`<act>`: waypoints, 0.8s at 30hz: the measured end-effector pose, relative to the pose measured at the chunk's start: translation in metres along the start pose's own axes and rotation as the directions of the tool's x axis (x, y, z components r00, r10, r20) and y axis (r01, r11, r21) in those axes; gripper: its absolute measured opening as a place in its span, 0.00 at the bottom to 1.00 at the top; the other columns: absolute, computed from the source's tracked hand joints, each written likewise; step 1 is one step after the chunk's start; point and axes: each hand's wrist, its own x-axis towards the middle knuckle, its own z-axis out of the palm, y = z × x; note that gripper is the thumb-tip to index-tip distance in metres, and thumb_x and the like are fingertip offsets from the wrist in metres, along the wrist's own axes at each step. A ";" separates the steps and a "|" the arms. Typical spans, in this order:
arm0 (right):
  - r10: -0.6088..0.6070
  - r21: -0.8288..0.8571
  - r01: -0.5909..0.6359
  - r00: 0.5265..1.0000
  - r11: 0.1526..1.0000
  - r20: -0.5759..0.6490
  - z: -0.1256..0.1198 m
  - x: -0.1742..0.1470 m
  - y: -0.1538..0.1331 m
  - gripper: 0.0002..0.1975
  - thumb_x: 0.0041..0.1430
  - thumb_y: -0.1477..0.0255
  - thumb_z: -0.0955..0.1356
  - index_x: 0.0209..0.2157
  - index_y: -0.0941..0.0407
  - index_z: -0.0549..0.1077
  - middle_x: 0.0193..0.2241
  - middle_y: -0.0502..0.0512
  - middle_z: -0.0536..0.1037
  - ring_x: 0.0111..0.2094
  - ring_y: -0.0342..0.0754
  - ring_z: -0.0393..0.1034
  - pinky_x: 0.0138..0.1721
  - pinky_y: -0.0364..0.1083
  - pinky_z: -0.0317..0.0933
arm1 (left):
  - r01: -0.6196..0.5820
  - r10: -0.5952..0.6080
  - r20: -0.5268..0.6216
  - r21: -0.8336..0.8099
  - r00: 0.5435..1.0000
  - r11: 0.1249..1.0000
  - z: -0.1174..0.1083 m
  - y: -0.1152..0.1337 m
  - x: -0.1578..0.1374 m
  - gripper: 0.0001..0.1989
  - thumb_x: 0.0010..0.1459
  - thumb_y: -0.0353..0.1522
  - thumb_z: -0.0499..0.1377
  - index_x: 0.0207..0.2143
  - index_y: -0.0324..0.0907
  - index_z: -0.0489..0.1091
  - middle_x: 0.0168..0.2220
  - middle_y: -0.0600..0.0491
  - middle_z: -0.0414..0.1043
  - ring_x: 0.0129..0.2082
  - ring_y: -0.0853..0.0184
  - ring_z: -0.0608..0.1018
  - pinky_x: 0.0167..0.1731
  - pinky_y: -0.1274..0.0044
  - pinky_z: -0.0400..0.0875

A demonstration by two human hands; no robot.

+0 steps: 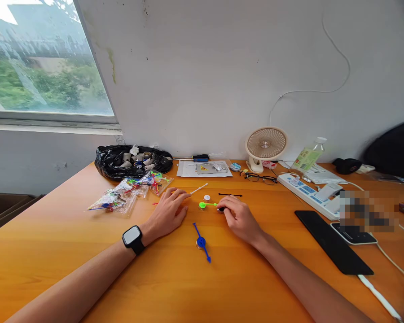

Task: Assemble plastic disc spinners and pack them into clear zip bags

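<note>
My left hand (168,211) lies on the table with its fingers stretched out. Its fingertips come close to a white plastic arrow (199,188), and a small red piece (155,203) lies beside it. The fingers of my right hand (239,219) are closed on a small black round piece (221,209), mostly hidden. Just left of those fingertips is a bright green arrow spinner (202,205); a small white round piece (206,198) sits behind it. A black arrow (230,194) lies beyond my right hand. Nearer to me rests a blue arrow spinner (201,242) on a clear round base.
Clear bags of colourful parts (116,197) and a black plastic bag (104,162) stand back left. Behind are a screwdriver (200,158), papers (186,169), glasses (269,180) and a fan (266,143). A power strip (306,194), bottle (308,157) and black phone-like slab (333,242) occupy the right.
</note>
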 end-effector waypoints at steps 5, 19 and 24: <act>0.033 -0.002 -0.033 0.998 0.999 -0.053 -0.009 -0.002 -0.001 0.14 0.64 0.81 0.61 0.28 0.54 0.71 0.29 0.54 0.76 0.34 0.51 0.69 0.38 0.50 0.63 | -0.027 0.026 -0.031 -0.031 0.999 0.999 -0.007 0.008 0.001 0.19 0.68 0.28 0.55 0.60 0.47 0.69 0.55 0.46 0.73 0.57 0.53 0.70 0.59 0.58 0.69; 0.072 0.042 -0.071 0.997 0.997 -0.024 -0.008 -0.006 -0.006 0.15 0.62 0.80 0.61 0.23 0.54 0.70 0.25 0.52 0.74 0.30 0.49 0.70 0.35 0.47 0.62 | -0.288 0.321 0.134 -0.218 0.937 0.932 -0.015 0.054 -0.011 0.13 0.66 0.40 0.61 0.50 0.48 0.77 0.42 0.47 0.78 0.42 0.59 0.76 0.43 0.66 0.72; 0.057 0.029 -0.057 0.998 0.998 -0.029 -0.008 -0.006 -0.005 0.14 0.62 0.80 0.62 0.24 0.53 0.70 0.25 0.52 0.75 0.31 0.50 0.70 0.34 0.47 0.62 | -0.326 0.363 0.164 -0.215 0.917 0.921 -0.014 0.055 -0.011 0.08 0.64 0.39 0.63 0.42 0.49 0.79 0.37 0.49 0.78 0.37 0.62 0.77 0.39 0.68 0.71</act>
